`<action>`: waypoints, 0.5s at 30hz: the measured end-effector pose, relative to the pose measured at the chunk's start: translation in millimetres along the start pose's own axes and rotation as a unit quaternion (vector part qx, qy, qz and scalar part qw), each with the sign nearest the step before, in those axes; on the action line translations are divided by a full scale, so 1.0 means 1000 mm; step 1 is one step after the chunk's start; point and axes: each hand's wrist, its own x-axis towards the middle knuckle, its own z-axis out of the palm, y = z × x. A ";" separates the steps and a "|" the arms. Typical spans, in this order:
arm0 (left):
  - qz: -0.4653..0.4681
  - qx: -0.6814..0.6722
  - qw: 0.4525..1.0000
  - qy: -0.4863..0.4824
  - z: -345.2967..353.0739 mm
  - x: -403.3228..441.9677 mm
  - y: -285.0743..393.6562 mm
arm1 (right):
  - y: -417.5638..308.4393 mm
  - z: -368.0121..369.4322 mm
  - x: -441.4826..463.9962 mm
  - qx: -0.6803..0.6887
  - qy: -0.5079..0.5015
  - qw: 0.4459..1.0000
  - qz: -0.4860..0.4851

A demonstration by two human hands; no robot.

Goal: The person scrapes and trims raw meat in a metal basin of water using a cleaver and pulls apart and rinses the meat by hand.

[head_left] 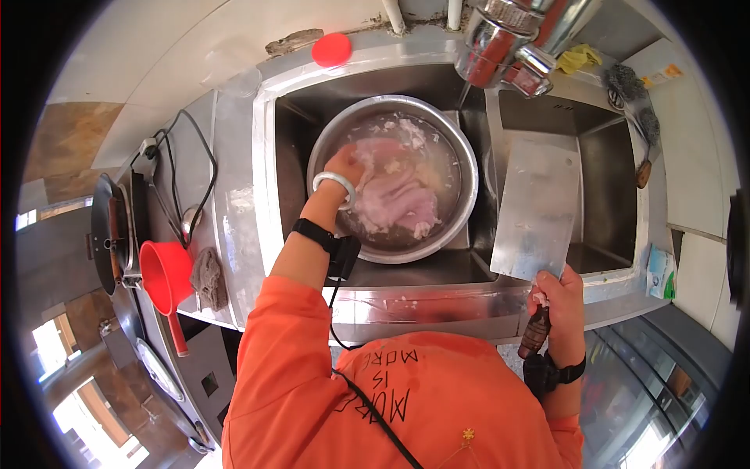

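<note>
A large metal basin point(467, 187) sits in the left sink bowl, filled with cloudy water. Pale pink raw meat point(402, 202) lies in the water, with whitish scraps floating around it. My left hand point(346, 166) reaches over the basin's left side into the water beside the meat. Its fingers are under the surface and blurred, so their grip does not show. My right hand point(561, 301) is closed around the dark handle of a cleaver point(537, 207). The broad, wet blade extends away from me over the right sink bowl, in front of its left part.
A chrome faucet point(504, 47) hangs over the back of the sink. A red lid point(332, 49) lies behind the left bowl. On the left are a red dipper point(166, 277), a grey cloth point(208, 280) and a black cord point(207, 148). A steel scrubber point(623, 82) rests at the right.
</note>
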 end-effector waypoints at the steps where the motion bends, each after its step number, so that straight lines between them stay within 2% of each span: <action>1: 0.006 0.003 0.999 -0.045 0.001 0.005 -0.005 | 0.001 0.001 0.001 0.000 -0.006 1.000 -0.004; 5: -0.014 0.087 0.995 -0.054 0.005 0.008 -0.016 | -0.006 0.009 0.008 -0.051 -0.024 0.998 -0.019; 7: 0.070 0.073 0.992 0.070 0.023 0.011 -0.044 | -0.008 0.013 0.013 -0.092 -0.051 0.994 -0.030; 8: 0.065 0.070 0.993 0.074 0.015 0.006 -0.039 | -0.009 0.016 0.014 -0.098 -0.056 0.993 -0.032; 10: 0.020 -0.052 0.998 -0.007 -0.009 -0.006 -0.018 | -0.011 0.024 0.014 -0.125 -0.064 0.989 -0.041; 11: 0.017 -0.056 0.998 -0.005 -0.009 -0.005 -0.021 | -0.012 0.028 0.013 -0.130 -0.066 0.988 -0.042; 14: -0.050 0.028 0.998 -0.015 0.015 0.012 -0.047 | -0.012 0.031 0.012 -0.150 -0.079 0.985 -0.040; 15: -0.036 0.120 0.992 0.014 0.029 0.016 -0.051 | -0.011 0.032 0.012 -0.152 -0.080 0.984 -0.037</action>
